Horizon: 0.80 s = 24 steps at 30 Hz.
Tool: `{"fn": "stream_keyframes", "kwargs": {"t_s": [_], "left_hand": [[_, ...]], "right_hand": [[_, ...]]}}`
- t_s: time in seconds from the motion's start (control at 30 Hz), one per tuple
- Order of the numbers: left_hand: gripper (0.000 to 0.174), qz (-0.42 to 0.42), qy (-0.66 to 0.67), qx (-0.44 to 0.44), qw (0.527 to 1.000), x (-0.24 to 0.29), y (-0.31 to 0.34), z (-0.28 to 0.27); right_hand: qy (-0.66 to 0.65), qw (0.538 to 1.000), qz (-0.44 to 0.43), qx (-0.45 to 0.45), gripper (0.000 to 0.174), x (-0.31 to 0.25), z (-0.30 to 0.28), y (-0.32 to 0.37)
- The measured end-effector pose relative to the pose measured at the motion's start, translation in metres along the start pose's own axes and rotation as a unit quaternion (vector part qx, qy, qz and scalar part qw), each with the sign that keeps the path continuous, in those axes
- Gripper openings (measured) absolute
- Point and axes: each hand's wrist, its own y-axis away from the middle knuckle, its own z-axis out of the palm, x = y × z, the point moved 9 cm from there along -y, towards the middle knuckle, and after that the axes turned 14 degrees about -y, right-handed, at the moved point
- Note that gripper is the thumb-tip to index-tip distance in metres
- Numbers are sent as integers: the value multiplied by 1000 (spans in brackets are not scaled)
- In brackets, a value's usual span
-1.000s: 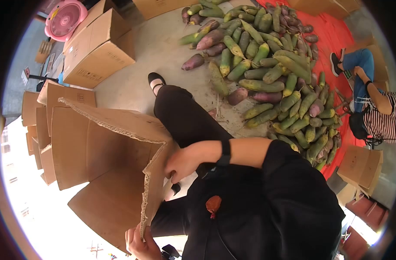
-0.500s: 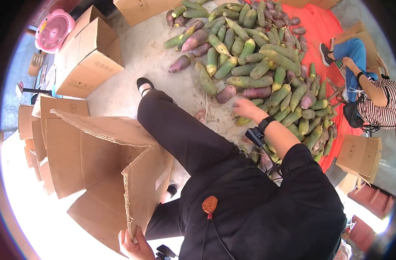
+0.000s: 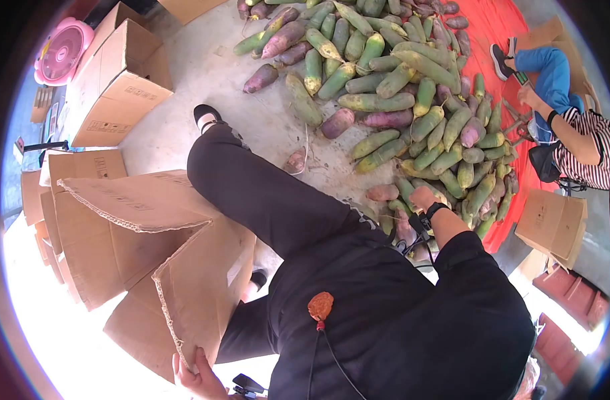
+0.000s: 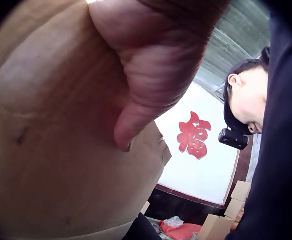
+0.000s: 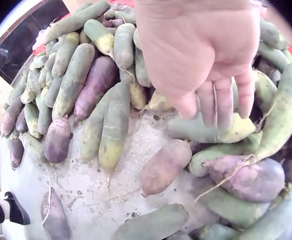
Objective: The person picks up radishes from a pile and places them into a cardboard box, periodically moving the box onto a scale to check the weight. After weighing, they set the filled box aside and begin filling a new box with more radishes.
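Observation:
My left hand (image 3: 199, 381) pinches the edge of an open cardboard box (image 3: 208, 280) beside my leg. In the left wrist view the thumb presses on the cardboard (image 4: 51, 145), and the other fingers are hidden. My right hand (image 3: 423, 198) reaches to the near side of a big heap of green radishes (image 3: 378, 102) and purple radishes (image 3: 259, 79). Seen from the right wrist, the palm faces the camera, with straight, spread fingers right over a green radish (image 5: 186, 129). A short pinkish radish (image 5: 165, 167) and a purple radish (image 5: 248, 178) lie close by.
More cardboard boxes (image 3: 121, 87) and a pink fan (image 3: 63, 52) stand at the left. Red sheeting (image 3: 501, 40) lies under the heap's far side. Another person in a striped shirt (image 3: 588, 143) sits at the right, near another box (image 3: 551, 223).
My right hand has left the box's side and moved right to the radish heap. The left hand keeps its hold on the box edge. The head view has shifted a little.

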Motion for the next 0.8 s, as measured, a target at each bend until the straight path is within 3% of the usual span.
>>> {"fn": "stream_keyframes", "kwargs": {"t_s": [0.13, 0.2, 0.3, 0.43, 0.5, 0.63, 0.7, 0.73, 0.8], "left_hand": [[15, 7, -53, -37, 998, -6, 2, 8], [15, -1, -42, -39, 998, -6, 1, 9], [15, -20, 8, -24, 999, -6, -1, 8], [16, -51, 17, -52, 997, -9, 0, 11], [17, -57, 46, -45, 996, -9, 1, 9], [18, -51, 43, -48, 997, -16, 6, 14], [18, -46, 55, -45, 996, -15, 7, 14], [20, -63, 42, -55, 996, -18, 8, 15], [22, -77, 27, -65, 995, -22, 9, 16]], "right_hand": [[-81, 995, 42, -36, 26, 13, 22, -6], [152, 985, -72, -48, 27, 1, 30, -8], [42, 999, 7, 8, 27, 21, 27, -19], [147, 987, -45, -40, 28, 21, 38, -19], [49, 997, 60, -9, 28, 49, 39, -17], [94, 993, 59, -47, 31, 93, 70, 4], [-104, 974, 181, 91, 24, 130, 64, 23], [18, 993, 111, 34, 33, 124, 73, 20], [31, 993, 111, 22, 33, 123, 77, 21]]}}
